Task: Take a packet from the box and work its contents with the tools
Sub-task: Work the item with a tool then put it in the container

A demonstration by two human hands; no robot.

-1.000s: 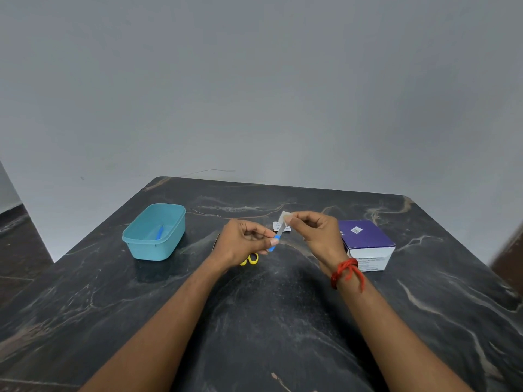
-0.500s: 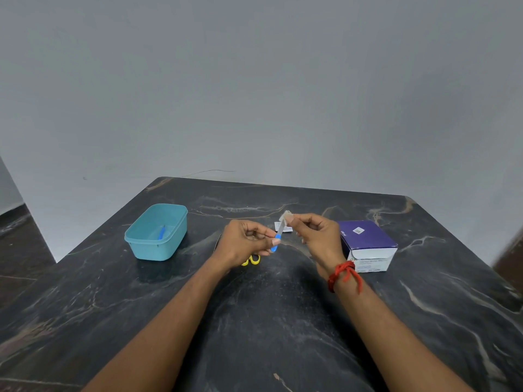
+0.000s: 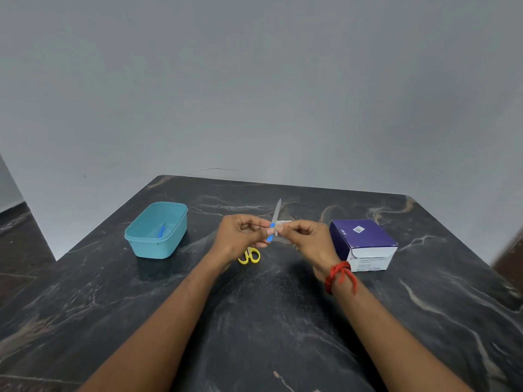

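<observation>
My left hand [image 3: 240, 236] pinches the blue hub of a capped needle [image 3: 275, 219], whose pale cap points up and away from me. My right hand [image 3: 307, 240], with a red thread at the wrist, pinches the peeled packet wrapper [image 3: 283, 223] right beside the hub. Both hands hover above the dark marble table [image 3: 268, 321]. The purple and white box [image 3: 363, 244] sits closed just right of my right hand. Yellow-handled scissors [image 3: 249, 256] lie on the table under my left hand, mostly hidden.
A teal plastic tub [image 3: 135, 241] stands at the left of the table and has a blue-hubbed piece [image 3: 162, 230] inside it. A grey wall rises behind the table's far edge.
The needle has come out of the wrapper: its capped shaft now stands bare above my fingers, and the wrapper has slid down toward the hub in my right hand.
</observation>
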